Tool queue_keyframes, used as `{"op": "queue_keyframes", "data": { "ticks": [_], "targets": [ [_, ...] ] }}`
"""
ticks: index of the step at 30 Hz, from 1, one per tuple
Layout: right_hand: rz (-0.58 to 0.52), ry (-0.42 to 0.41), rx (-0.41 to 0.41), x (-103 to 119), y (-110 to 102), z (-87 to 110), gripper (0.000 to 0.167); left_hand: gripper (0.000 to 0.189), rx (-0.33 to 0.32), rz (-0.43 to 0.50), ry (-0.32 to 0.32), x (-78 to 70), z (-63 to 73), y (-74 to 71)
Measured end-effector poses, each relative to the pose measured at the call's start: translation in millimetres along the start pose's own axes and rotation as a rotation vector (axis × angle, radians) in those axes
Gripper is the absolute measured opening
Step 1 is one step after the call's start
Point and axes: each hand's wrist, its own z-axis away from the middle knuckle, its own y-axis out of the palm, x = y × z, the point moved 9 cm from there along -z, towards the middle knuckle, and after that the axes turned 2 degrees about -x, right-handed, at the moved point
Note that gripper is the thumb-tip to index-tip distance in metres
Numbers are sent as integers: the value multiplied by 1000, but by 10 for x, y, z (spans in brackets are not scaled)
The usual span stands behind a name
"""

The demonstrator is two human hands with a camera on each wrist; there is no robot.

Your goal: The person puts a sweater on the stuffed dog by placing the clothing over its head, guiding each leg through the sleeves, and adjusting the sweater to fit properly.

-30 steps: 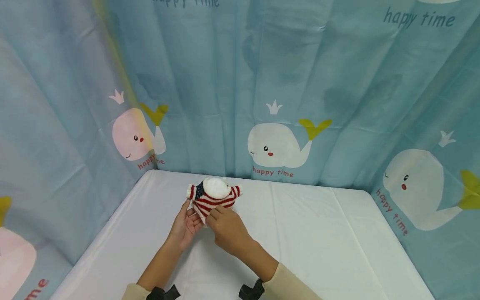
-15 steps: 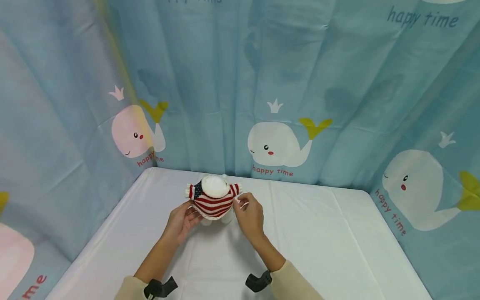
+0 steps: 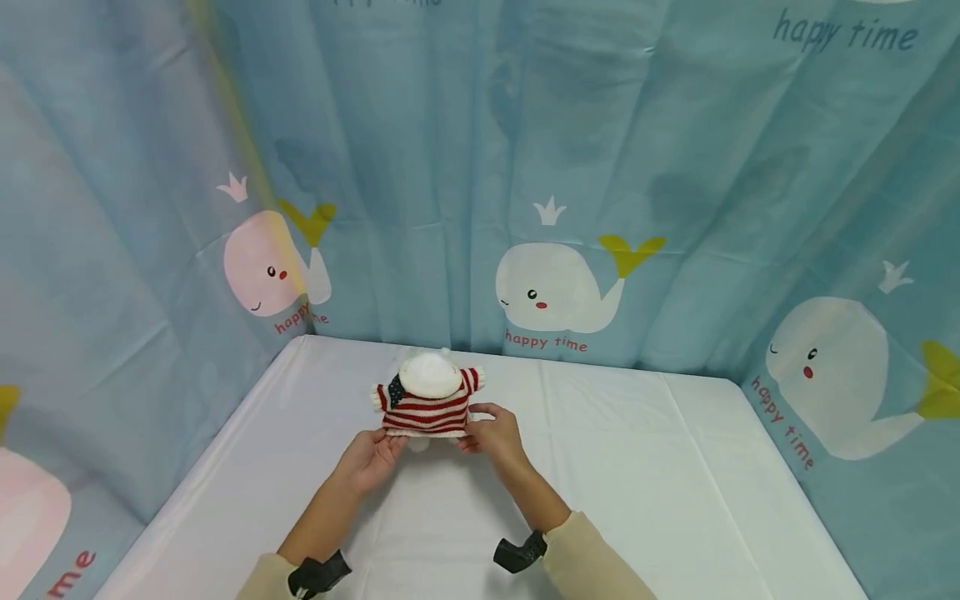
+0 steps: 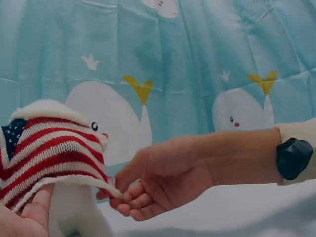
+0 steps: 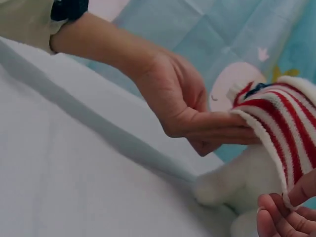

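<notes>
A white plush toy (image 3: 430, 375) stands on the table, dressed in a knitted sweater (image 3: 427, 413) with red and white stripes and a navy starred patch. My left hand (image 3: 371, 461) holds the left side of the hem; in the right wrist view its fingers (image 5: 222, 129) reach under the edge. At the other side of the hem, my right hand (image 3: 496, 437) pinches the knitted edge between thumb and fingers, as the left wrist view shows. The hem is stretched fairly straight between both hands. Below it, the toy's white legs (image 5: 232, 180) show.
The toy stands on a white-covered table (image 3: 637, 483), near its back edge. A blue curtain (image 3: 420, 167) printed with whales hangs behind and at both sides. Each wrist wears a black strap, such as the right one (image 3: 521, 552).
My right hand has moved from the hem's front to its right side and pinches there. My left hand has shifted lower. The sweater's hem has come down and straightened.
</notes>
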Motion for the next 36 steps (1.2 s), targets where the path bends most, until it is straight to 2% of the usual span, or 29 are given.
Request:
{"op": "queue_keyframes", "data": {
  "ticks": [3, 5, 8, 10, 12, 14, 15, 17, 19, 23, 27, 32, 34, 36],
  "targets": [
    [34, -23, 29, 21, 11, 0, 38, 42, -69, 10, -41, 19, 2, -19],
    [77, -44, 42, 91, -6, -5, 36, 39, -100, -72, -16, -36, -18, -44],
    [165, -96, 13, 269, -114, -41, 32, 45, -151, -337, 65, -221, -75, -120],
    [229, -162, -39, 443, -227, -70, 28, 51, -209, -548, 142, -415, -101, -162],
    [294, -245, -90, 644, -318, -90, 25, 55, -276, -752, 230, -641, -98, -141],
    [364, -342, -123, 857, -361, -89, 23, 55, -326, -916, 323, -852, -59, -26],
    [396, -390, -126, 959, -358, -79, 23, 54, -331, -992, 373, -940, -39, 57],
    [457, -469, -103, 1127, -313, -54, 23, 53, -312, -1109, 445, -1052, -11, 249],
    [498, -534, -54, 1258, -231, -22, 23, 52, -263, -1184, 480, -1091, 1, 437],
    [555, -622, 76, 1394, -9, 37, 21, 51, -162, -1299, 451, -1025, -8, 724],
    [619, -647, 164, 1356, 165, 33, 19, 46, -143, -1412, 407, -916, -17, 838],
    [731, -534, 188, 1154, 208, -16, 25, 51, -152, -1477, 322, -789, -20, 811],
    [756, -474, 194, 1090, 201, -25, 28, 54, -141, -1451, 283, -742, -16, 799],
    [762, -430, 211, 1044, 207, -29, 31, 55, -129, -1379, 249, -697, -15, 782]
  ]
}}
